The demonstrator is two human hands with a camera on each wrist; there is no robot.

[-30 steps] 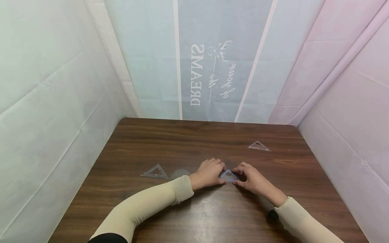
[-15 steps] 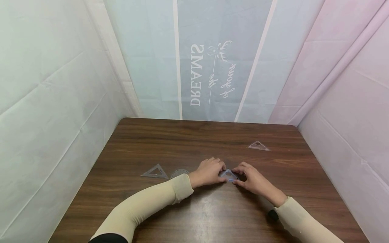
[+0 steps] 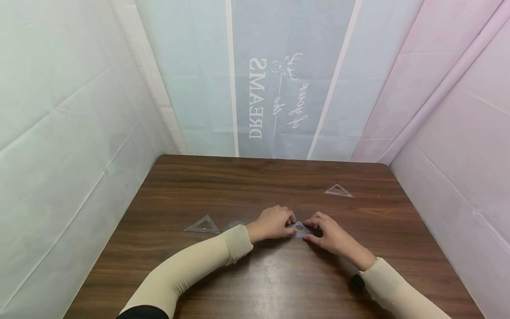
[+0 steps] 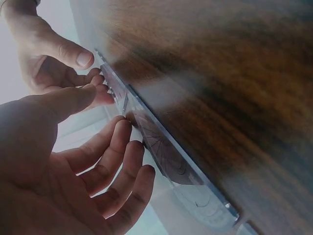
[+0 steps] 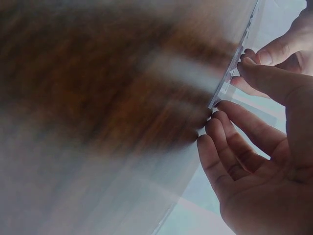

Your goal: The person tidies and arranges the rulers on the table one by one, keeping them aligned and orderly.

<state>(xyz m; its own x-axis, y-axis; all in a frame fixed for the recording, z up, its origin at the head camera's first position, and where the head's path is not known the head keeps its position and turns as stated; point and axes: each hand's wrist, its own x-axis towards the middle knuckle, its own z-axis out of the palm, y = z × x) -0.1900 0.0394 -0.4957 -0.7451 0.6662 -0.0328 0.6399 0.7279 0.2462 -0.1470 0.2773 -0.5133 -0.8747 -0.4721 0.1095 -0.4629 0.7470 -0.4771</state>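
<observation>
A small clear blue-tinted set square (image 3: 299, 229) lies on the table between both hands in the head view. My left hand (image 3: 274, 222) holds its left side, with the thumb (image 3: 290, 231) over the left corner. On the other side my right hand (image 3: 331, 231) pinches it between thumb and fingers. A clear protractor (image 3: 235, 225) lies left of my left hand, partly hidden by the sleeve. In the left wrist view the protractor (image 4: 164, 152) lies below the fingertips. The set square (image 5: 224, 84) appears nearly edge-on in the right wrist view.
A larger clear set square (image 3: 203, 225) lies at the left, near the protractor. Another clear set square (image 3: 338, 190) lies farther back on the right of the brown wooden table (image 3: 255, 181). Pale cloth walls (image 3: 71, 133) stand around the table.
My left hand has shifted slightly away from me, and its thumb has moved up onto the set square's left corner. The left sleeve hides more of the protractor. My right hand barely moves.
</observation>
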